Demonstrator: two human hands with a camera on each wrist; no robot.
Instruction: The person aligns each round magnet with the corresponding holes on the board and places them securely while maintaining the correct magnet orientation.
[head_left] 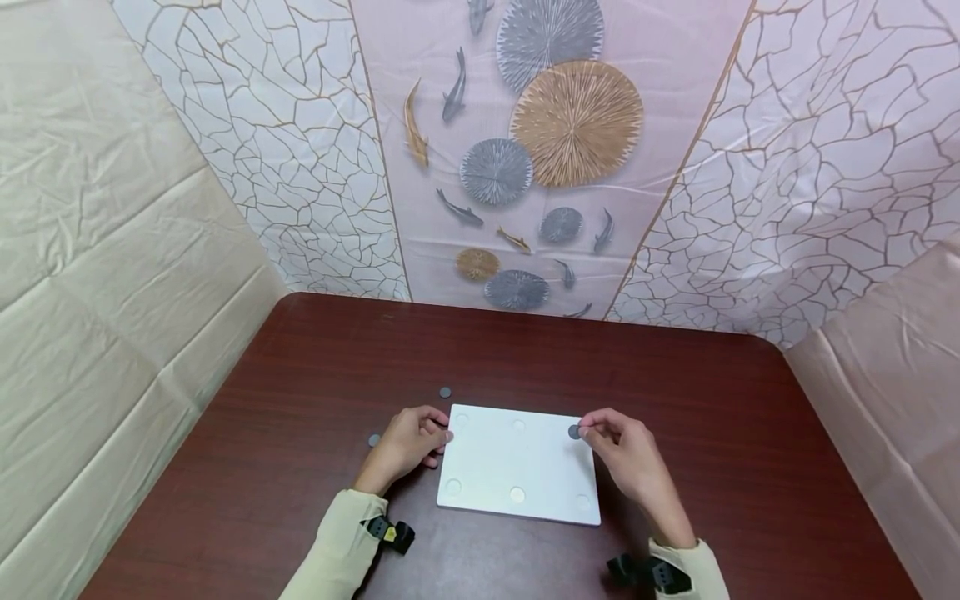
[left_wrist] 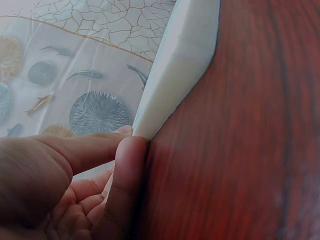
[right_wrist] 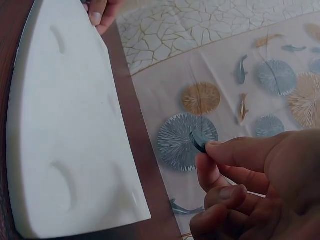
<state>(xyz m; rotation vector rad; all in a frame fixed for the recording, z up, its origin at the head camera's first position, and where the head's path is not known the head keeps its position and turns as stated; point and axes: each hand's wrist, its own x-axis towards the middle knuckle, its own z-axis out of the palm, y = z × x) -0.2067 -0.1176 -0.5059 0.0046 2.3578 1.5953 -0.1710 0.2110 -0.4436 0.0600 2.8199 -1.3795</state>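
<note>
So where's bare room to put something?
The table is bare right of the right hand, and between the white board and patterned cloth. It's crowded near the board's far-left corner: left hand, two discs.

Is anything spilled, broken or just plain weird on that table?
Nothing looks spilled or broken. A small grey round disc and another look a bit stray, lying loose on the reddish-brown wooden table, off the white rectangular board.

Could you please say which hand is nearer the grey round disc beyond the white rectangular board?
Left: the left hand lies just in front of the disc; the right hand, farther to its right.
</note>
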